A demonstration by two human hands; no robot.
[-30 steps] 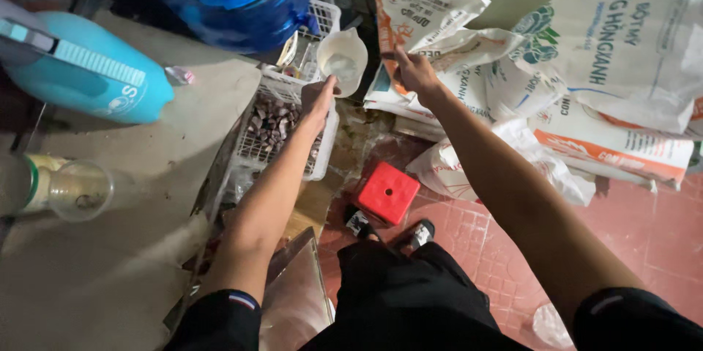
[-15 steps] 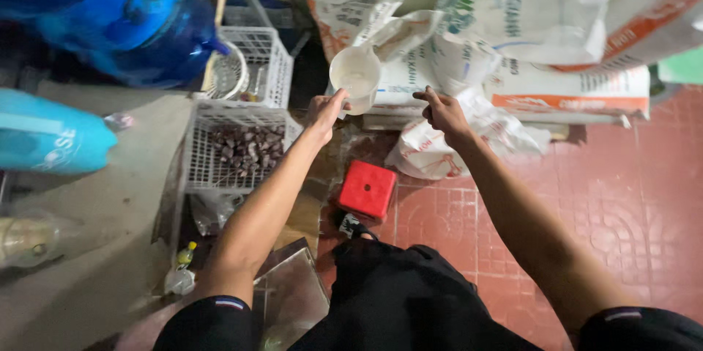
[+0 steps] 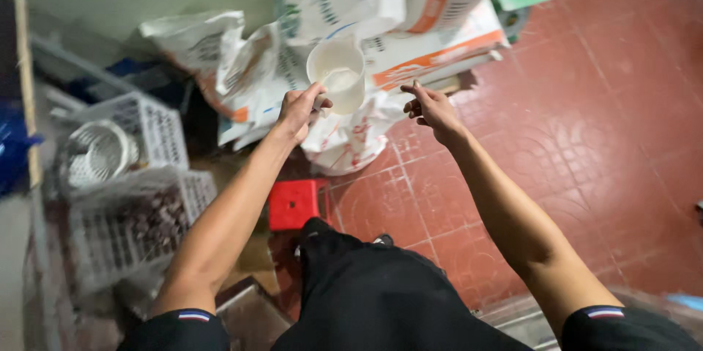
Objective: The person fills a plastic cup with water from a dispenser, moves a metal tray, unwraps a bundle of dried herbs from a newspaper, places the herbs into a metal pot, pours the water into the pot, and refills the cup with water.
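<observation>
Between the two raised arms, in the head view, the left hand (image 3: 302, 109) is closed on the handle side of a white plastic jug (image 3: 338, 74) and holds it up, with the open mouth turned toward the camera. Some white content lies inside the jug, but I cannot tell what it is.

To the right of this grip, near but not touching the jug, the right hand (image 3: 430, 107) is empty, its fingers loosely spread and half curled.

Behind the jug, farther from the person, several white printed sacks (image 3: 344, 6) are piled against the wall, one with orange stripes. Just below the grip a smaller white bag (image 3: 348, 147) lies on the red tiled floor (image 3: 586, 116).

Lower than the grip, near the person's feet, a small red stool (image 3: 293, 204) stands on the floor. Well to the left of the grip there are white plastic baskets (image 3: 157, 127); the nearer basket (image 3: 132, 226) holds dark small pieces, too blurred to identify.
</observation>
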